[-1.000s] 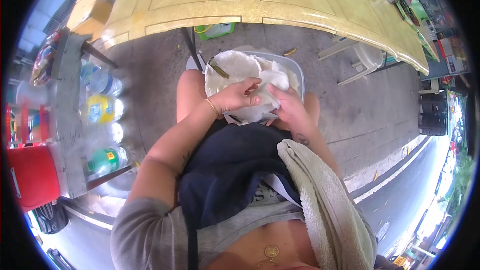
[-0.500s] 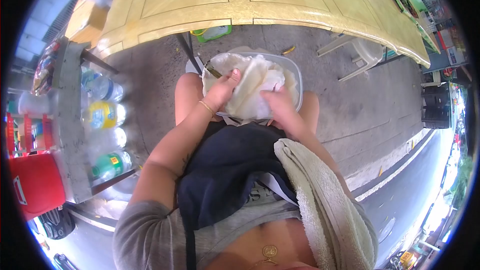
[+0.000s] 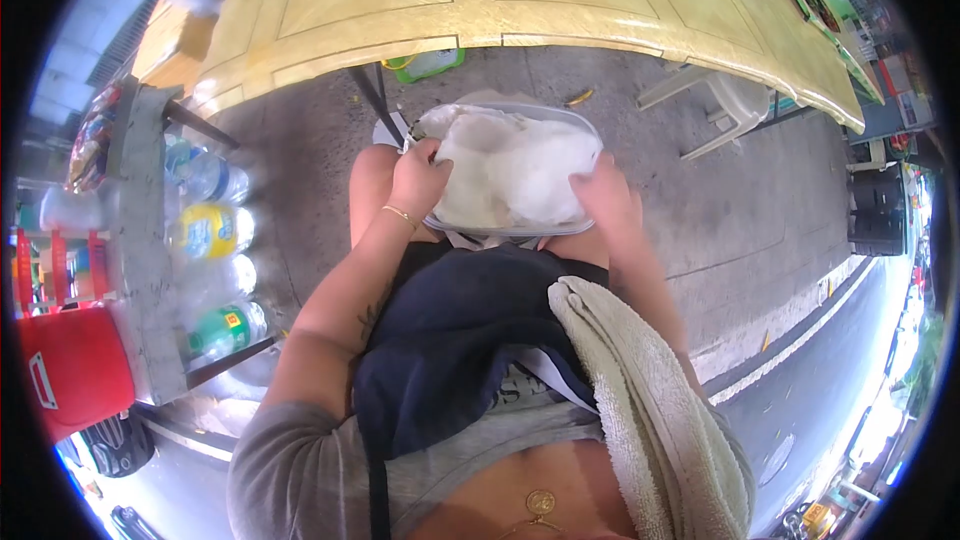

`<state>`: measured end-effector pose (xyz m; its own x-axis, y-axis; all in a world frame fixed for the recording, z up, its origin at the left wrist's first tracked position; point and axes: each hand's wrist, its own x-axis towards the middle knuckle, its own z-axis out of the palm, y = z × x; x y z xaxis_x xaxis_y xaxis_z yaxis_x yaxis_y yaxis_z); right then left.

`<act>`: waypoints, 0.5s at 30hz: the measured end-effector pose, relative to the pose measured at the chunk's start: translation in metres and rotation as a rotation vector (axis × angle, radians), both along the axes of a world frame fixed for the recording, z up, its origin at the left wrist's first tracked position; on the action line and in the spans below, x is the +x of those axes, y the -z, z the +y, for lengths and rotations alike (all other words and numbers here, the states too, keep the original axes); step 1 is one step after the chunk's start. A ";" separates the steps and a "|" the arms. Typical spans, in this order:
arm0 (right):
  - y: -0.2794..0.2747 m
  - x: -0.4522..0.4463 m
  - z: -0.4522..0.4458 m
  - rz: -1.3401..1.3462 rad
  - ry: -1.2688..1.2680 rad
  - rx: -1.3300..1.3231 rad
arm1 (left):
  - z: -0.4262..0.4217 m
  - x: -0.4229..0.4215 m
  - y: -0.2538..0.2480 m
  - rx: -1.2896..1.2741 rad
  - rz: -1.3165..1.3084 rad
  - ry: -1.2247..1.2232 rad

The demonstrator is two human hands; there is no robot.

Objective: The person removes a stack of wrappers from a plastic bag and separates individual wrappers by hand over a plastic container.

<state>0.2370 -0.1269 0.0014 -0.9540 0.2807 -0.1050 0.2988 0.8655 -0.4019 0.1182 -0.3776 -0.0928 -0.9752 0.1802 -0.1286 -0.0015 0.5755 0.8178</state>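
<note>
A clear plastic tub [image 3: 590, 122] rests on my lap, lined with thin, floppy off-white sheets. A whiter sheet [image 3: 535, 165], which looks like a spring roll wrapper, lies spread over the others. My left hand [image 3: 422, 183] is closed at the left edge of the sheets, with thumb and fingers pinched on the thin layer. At the opposite edge, my right hand [image 3: 608, 198] has its fingertips closed on the white wrapper; it is partly smeared by motion. A small dark bit shows beside my left fingers.
A table with a yellow patterned cover [image 3: 560, 0] stands in front of me. On the left are several bottles [image 3: 215, 230], a grey bench [image 3: 150, 240] and a red cooler [image 3: 80, 370]. A white plastic chair [image 3: 725, 105] is at right. A towel [image 3: 640, 390] hangs over my shoulder.
My right hand has moved right, from the middle of the tub to its edge. My left hand has shifted slightly left and down. The bunched wrapper now lies flatter and wider.
</note>
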 end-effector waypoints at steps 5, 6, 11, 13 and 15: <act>0.084 -0.031 0.012 0.234 -0.142 0.072 | 0.000 0.001 0.011 0.198 -0.019 -0.004; 0.096 -0.044 0.008 0.319 -0.190 -0.046 | 0.000 0.001 0.008 0.229 -0.060 0.002; 0.108 -0.093 0.008 0.177 -0.195 -0.381 | -0.010 -0.005 0.029 0.374 -0.078 -0.003; 0.116 -0.102 0.015 -0.031 -0.171 -0.430 | -0.015 -0.004 0.026 0.416 -0.056 -0.045; 0.134 -0.098 0.021 -0.016 -0.180 -0.326 | -0.018 -0.001 0.013 0.419 -0.003 -0.081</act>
<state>0.1386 -0.1058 -0.1326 -0.9827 0.0579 -0.1762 0.1618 0.7319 -0.6619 0.1169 -0.3953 -0.1056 -0.9882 0.1399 -0.0631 -0.0355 0.1914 0.9809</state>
